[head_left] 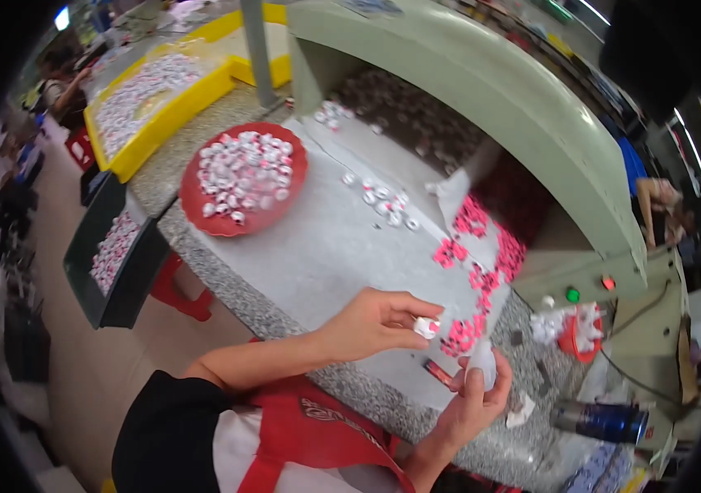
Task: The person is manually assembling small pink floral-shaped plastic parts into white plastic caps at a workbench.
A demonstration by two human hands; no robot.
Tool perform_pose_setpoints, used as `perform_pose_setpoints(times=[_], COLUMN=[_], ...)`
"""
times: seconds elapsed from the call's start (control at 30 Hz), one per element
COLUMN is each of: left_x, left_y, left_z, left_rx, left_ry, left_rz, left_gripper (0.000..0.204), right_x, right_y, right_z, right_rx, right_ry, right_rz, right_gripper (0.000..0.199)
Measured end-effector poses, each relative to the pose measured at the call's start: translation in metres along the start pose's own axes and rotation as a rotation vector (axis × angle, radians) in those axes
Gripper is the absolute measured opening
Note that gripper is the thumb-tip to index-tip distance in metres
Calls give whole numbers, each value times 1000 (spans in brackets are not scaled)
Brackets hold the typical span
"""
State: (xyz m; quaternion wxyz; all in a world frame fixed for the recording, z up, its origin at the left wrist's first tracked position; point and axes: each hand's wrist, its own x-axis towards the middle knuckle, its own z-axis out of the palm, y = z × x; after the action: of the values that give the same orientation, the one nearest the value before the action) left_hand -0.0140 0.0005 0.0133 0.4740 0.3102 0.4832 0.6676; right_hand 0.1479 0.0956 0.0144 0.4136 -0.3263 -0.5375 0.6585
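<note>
Where the speckled stone worktop (pixel 227 283) runs from ten o'clock toward five o'clock, a pale green machine housing (pixel 482 90) arches over its far side, the largest body in view. A grey sheet (pixel 326 238) covers the worktop in front of the housing. At eleven o'clock a yellow tray (pixel 133 152) holds many small white-and-pink pieces. Below it, at nine o'clock and off the worktop edge, a dark bin (pixel 133 287) holds more of the same. A red round plate (pixel 243 223), just left of centre, is heaped with white pieces. A clear bag printed with pink shapes (pixel 482 263) stretches from the housing mouth down toward the hands, at about four o'clock from centre. A loose cluster of white pieces (pixel 383 201) lies on the sheet between plate and bag. At five o'clock a dark blue can (pixel 605 421) lies on its side; above it a small red dish (pixel 574 333) carries white pieces. The left hand (pixel 371 320) pinches a small white cap (pixel 426 327) between thumb and fingertips, touching the bag's lower end. The right hand (pixel 475 403) is closed around the bag's twisted white neck (pixel 482 361), just below the cap.
</note>
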Motion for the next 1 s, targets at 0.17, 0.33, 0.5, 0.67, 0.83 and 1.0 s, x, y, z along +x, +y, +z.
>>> perform_pose_setpoints(times=[0.17, 0.33, 0.5, 0.67, 0.83, 1.0], left_x=[-3, -8, -11, -9, -8, -8], left_y=[12, -4, -5, -3, -2, 0], left_z=[14, 19, 23, 22, 21, 20], left_rx=[-72, -9, 149, 207, 283, 423], left_ry=[24, 39, 154, 156, 155, 171], left_rz=[-105, 79, 202, 248, 278, 335], left_gripper=[36, 36, 32, 32, 30, 31], right_x=[-22, -35, -32, -27, -28, -25], right_y=[-14, -16, -22, -25, -23, -27], right_z=[10, -2, 3, 5, 9, 10], right_rx=[-199, -470, -516, -563, -541, -569], right_ry=[164, 42, -76, -109, -66, -122], right_rz=[-338, -619, -665, -682, -585, -584], right_gripper=[31, 25, 24, 24, 18, 17])
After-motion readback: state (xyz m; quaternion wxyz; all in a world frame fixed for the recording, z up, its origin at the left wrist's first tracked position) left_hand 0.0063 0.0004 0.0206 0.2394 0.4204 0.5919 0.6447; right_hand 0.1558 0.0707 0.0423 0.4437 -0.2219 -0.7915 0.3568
